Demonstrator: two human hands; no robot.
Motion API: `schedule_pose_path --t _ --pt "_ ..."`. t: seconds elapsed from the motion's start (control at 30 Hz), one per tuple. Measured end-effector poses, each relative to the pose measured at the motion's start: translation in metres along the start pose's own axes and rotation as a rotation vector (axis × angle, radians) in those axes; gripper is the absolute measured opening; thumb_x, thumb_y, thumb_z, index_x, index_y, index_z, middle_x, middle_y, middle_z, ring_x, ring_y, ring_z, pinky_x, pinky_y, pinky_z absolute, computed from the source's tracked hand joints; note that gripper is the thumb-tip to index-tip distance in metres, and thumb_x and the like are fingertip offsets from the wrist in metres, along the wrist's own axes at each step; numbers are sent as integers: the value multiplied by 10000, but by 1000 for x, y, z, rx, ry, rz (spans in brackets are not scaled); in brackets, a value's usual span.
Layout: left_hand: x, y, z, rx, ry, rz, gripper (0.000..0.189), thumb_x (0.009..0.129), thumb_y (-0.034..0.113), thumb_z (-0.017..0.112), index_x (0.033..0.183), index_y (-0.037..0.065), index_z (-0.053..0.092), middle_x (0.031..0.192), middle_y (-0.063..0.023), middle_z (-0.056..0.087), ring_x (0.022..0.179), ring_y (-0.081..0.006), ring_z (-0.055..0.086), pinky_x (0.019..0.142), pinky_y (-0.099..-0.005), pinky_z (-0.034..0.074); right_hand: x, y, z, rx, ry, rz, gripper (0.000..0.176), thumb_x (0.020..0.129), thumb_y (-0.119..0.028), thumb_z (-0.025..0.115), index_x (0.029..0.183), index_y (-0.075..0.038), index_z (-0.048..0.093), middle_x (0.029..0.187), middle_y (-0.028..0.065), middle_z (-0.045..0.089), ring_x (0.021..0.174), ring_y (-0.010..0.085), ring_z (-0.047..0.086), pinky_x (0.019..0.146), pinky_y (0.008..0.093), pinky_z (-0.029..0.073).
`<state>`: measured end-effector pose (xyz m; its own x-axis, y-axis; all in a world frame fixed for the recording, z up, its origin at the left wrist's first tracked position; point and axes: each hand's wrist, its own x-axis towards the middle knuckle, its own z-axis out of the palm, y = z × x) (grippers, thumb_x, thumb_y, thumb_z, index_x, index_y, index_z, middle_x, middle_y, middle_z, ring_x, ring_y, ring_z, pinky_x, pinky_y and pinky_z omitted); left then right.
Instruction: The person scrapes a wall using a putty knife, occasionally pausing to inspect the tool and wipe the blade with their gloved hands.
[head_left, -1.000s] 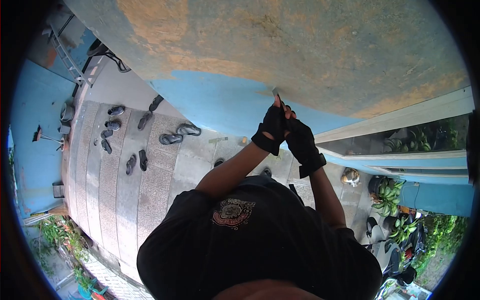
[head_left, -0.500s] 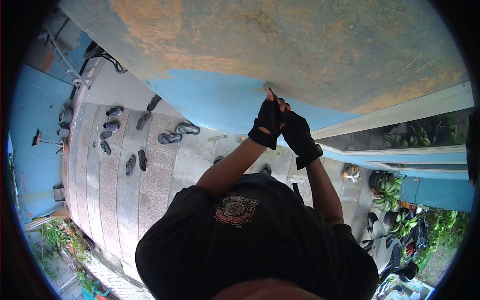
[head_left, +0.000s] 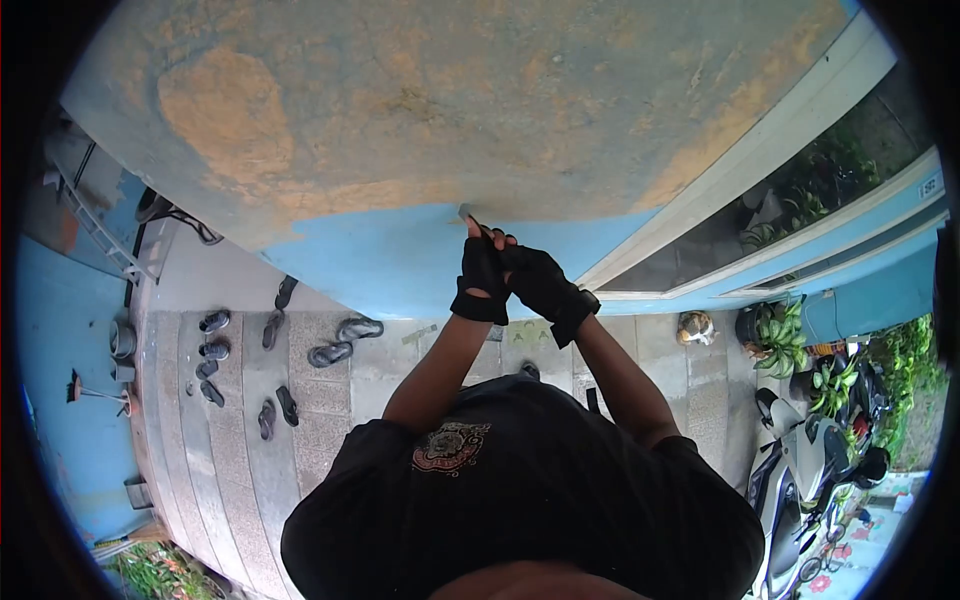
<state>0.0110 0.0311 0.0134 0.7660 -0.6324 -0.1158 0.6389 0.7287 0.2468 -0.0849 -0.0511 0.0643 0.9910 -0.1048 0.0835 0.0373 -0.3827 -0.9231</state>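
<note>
Both hands wear black fingerless gloves and meet in front of the wall. My left hand is closed around a small scraper, whose metal blade touches the wall where blue paint borders bare grey and orange plaster. My right hand is pressed against the left one from the right side, fingers closed; what they grip is mostly hidden, though it appears to be the same tool's handle.
Several sandals and shoes lie on the paved floor at the left. A window frame runs along the wall's right side. A cat, potted plants and a motorcycle are at the right.
The head view has turned and shifted. Both hands, still together, appear lower and further left in the picture, with the blade still at the paint's edge.
</note>
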Motion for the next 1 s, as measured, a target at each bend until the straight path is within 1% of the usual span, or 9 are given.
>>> schedule_pose_path --t 0.2,0.27,0.4,0.5,0.57,0.6,0.9,0.97,1.0 --pt "1 11 -15 43 -50 -71 477 972 536 472 710 141 528 649 -20 515 768 -225 613 635 -387 542 -3 0 13 -87 -27 85 458 860 51 536 1313 -14 547 1218 76 622 1143 147 543 1016 288 411" --pt "1 14 -19 64 -41 -106 454 950 551 511 764 137 522 677 -28 538 770 -227 604 681 -375 534 -2 16 26 -158 134 -127 453 789 -6 552 1242 -15 549 1140 172 622 1080 316 602 930 354 481" --pt "-1 21 -17 81 -38 -167 445 950 547 513 786 133 535 680 -32 553 775 -232 608 699 -380 534 -6 5 34 -167 219 -191 499 797 -7 557 1295 -28 532 1184 171 619 1132 307 586 979 343 457" --pt "-1 24 -16 71 -68 -195 445 951 543 510 787 131 544 687 -37 569 776 -236 612 719 -387 534 -6 -1 37 -92 199 -58 526 815 -14 565 1338 -40 511 1226 171 611 1171 296 574 1008 334 440" --pt "-3 25 -15 67 -75 -202 444 952 539 510 783 130 548 694 -39 577 780 -240 614 738 -395 534 -7 -10 34 -38 132 92 527 865 34 568 1384 -18 495 1360 102 563 1319 175 465 1089 287 359" --pt "-3 24 -15 66 -78 -204 444 952 539 510 783 130 548 694 -39 577 780 -240 614 738 -395 534 -8 -13 32 -41 135 92 527 865 34 568 1384 -18 495 1360 102 563 1319 175 465 1089 287 359" --pt "-1 15 -11 11 -29 -142 426 951 524 528 775 137 543 672 -32 571 778 -238 627 727 -404 543 -4 -5 15 -123 69 63 484 865 -13 588 1345 -5 528 1243 103 624 1192 177 547 1023 289 406" --pt "-1 10 -8 -6 -5 -106 416 953 519 530 786 138 539 677 -32 562 774 -239 620 725 -404 543 2 13 14 -197 182 -262 406 881 -36 583 1285 -2 562 1023 79 666 931 164 638 827 293 510" --pt "1 7 -10 -18 18 -70 416 953 519 530 786 138 539 677 -32 562 774 -239 620 725 -404 543 2 7 8 -185 141 -267 406 881 -36 583 1285 -2 562 1023 79 666 931 164 638 827 293 510"
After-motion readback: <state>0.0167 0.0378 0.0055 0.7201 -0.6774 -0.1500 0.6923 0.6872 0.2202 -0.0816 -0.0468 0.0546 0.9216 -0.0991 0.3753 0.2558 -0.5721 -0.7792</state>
